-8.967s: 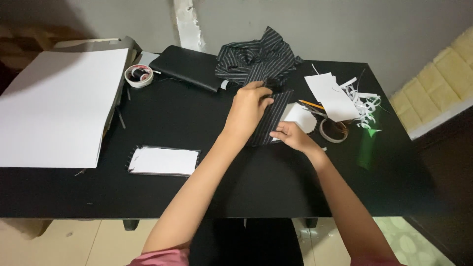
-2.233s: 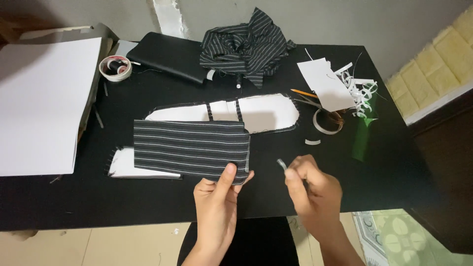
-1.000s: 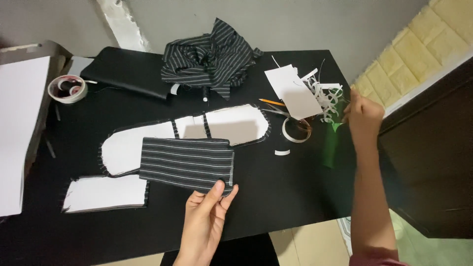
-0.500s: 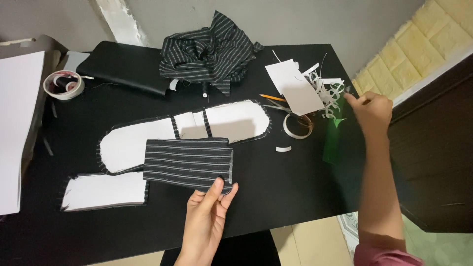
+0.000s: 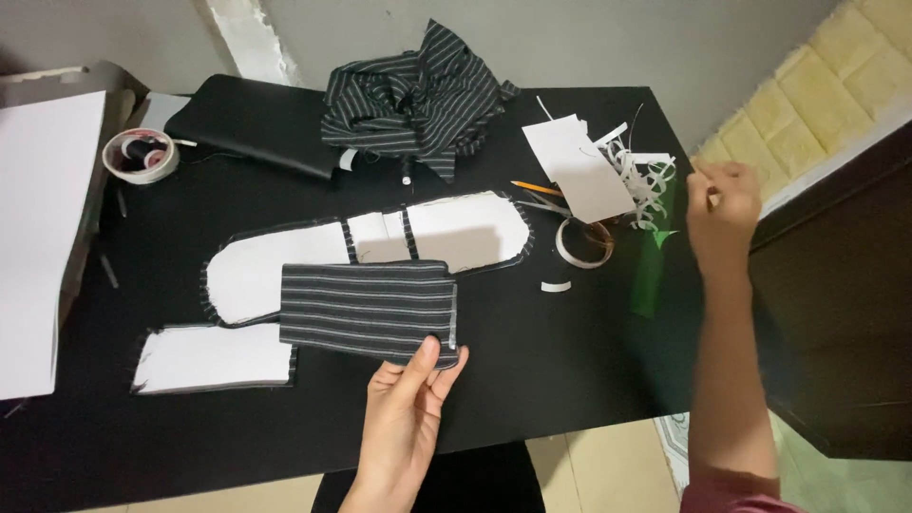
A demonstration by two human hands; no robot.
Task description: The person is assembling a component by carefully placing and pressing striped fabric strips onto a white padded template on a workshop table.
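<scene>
- Striped dark fabric rectangle with thin white lines [image 5: 369,307] lies flat near the middle of the black table [image 5: 570,370], its upper edge overlapping the long rounded white paper pattern piece [image 5: 380,249] that is edged with dark cloth.
- Left hand [image 5: 408,413] comes in from 6 o'clock; thumb and fingers pinch the lower right corner of the striped rectangle, the other fingers loosely bent.
- Right hand [image 5: 722,204] is raised at 3 o'clock over the table's right edge, fingers curled together; it is blurred, and whether it grips anything small cannot be told.
- At 8 o'clock from the striped rectangle, just beside it, lies a smaller white rectangular panel with dark edging [image 5: 214,358].
- At 12 o'clock sits a crumpled heap of the same striped cloth [image 5: 418,100], partly resting on a flat black folded item [image 5: 252,123].
- At 10 o'clock stands a white tape roll with dark thread spools inside [image 5: 140,155]; a large white board [image 5: 43,237] fills the 9 o'clock edge.
- At 2 o'clock lie a white paper sheet [image 5: 579,166], curled white paper scraps [image 5: 646,176], an orange pencil [image 5: 537,188] and a clear tape ring [image 5: 584,242]; a green translucent strip [image 5: 655,256] lies near the right hand.
</scene>
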